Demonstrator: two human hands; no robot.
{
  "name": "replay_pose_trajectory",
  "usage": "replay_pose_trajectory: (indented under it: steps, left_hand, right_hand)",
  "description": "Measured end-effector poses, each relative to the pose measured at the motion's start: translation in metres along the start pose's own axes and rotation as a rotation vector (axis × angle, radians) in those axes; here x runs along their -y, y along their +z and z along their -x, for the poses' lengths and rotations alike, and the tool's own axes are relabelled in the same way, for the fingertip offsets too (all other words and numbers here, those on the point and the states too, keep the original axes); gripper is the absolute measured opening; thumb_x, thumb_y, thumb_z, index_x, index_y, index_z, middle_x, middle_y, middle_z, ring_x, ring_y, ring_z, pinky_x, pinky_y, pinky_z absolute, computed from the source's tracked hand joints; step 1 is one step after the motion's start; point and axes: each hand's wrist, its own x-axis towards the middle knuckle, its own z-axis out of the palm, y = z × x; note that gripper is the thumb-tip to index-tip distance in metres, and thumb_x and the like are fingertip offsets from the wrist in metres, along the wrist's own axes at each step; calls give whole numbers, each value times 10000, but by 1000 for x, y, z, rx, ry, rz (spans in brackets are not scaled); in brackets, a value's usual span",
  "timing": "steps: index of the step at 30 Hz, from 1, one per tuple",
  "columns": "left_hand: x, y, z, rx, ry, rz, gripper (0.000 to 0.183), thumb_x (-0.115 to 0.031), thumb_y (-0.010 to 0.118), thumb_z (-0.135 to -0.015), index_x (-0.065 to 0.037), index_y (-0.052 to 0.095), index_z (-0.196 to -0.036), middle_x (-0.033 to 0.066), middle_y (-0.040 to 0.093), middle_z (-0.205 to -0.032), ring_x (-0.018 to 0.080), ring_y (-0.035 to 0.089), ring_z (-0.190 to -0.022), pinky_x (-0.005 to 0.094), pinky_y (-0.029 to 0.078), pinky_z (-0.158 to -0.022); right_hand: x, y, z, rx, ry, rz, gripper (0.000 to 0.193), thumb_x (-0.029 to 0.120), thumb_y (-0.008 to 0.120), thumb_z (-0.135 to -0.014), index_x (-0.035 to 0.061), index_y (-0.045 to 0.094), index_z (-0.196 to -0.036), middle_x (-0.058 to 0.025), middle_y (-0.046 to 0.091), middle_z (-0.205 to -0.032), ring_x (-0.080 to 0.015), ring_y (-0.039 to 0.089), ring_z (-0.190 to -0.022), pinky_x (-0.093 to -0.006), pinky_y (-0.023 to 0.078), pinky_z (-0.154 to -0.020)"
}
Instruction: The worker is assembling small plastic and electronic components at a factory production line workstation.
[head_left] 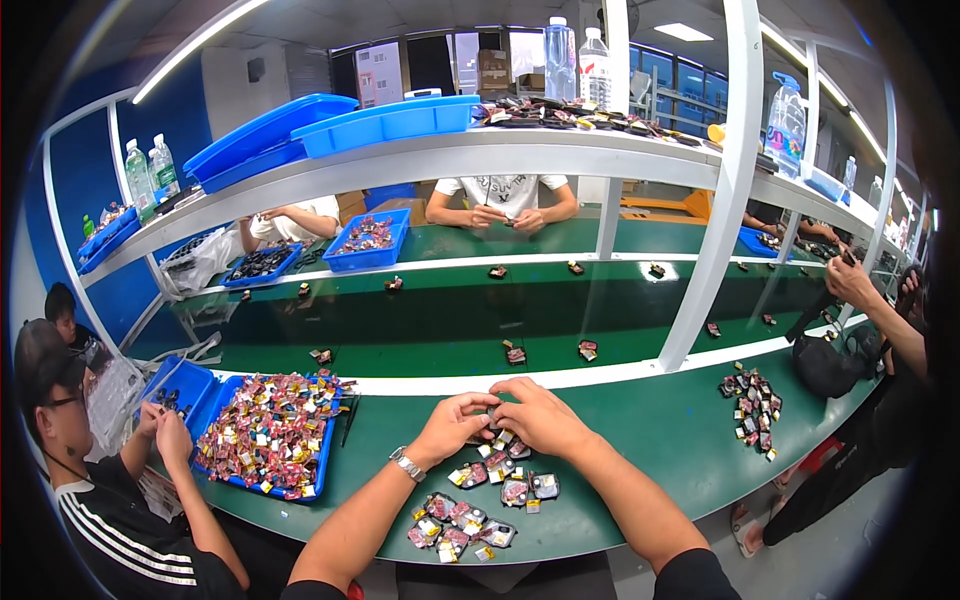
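My left hand [455,428], with a metal watch on its wrist, and my right hand [543,415] meet above the green work table [600,470]. Both have their fingers bent together around something small and greyish, mostly hidden by the fingers. Right below them lies a loose cluster of small electronic assemblies [497,466] in black casings with red, white and yellow parts. A second group of the same assemblies [460,524] sits nearer the table's front edge. To the left, a blue tray [325,462] is heaped with small red, white and yellow electronic parts [268,430].
Beyond a white rail [440,384] runs a green conveyor belt [440,325] with scattered assemblies. A white post [708,230] rises at the right, near another pile of assemblies [755,408]. Co-workers are at left, right and across. An overhead shelf [400,165] holds trays and bottles.
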Motion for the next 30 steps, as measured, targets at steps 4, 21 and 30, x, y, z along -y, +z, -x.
replay_pose_trajectory:
  steps: [4,21,30]
  left_hand:
    - [-1,4,0,-43,-1,12,266,-23,536,-954,1,542,-1219,76,639,-1123,93,658,-825,221,563,-734]
    - [6,6,-4,-103,164,59,260,52,496,-941,24,521,-1198,117,590,-1190,174,642,-1002,290,574,-864]
    - [7,4,-4,-87,179,84,247,37,508,-945,36,522,-1192,144,590,-1207,203,645,-1032,310,577,-877]
  right_hand:
    - [6,2,0,-44,33,43,132,117,684,-807,50,685,-921,-86,568,-1190,-297,526,-1133,-405,448,-959]
    - [5,14,-4,-272,-39,43,151,54,719,-722,22,676,-863,-102,602,-1110,-289,566,-1082,-392,485,-900]
    - [3,21,-2,-289,124,-183,130,78,733,-756,69,722,-885,-74,614,-1171,-284,543,-1129,-387,452,-970]
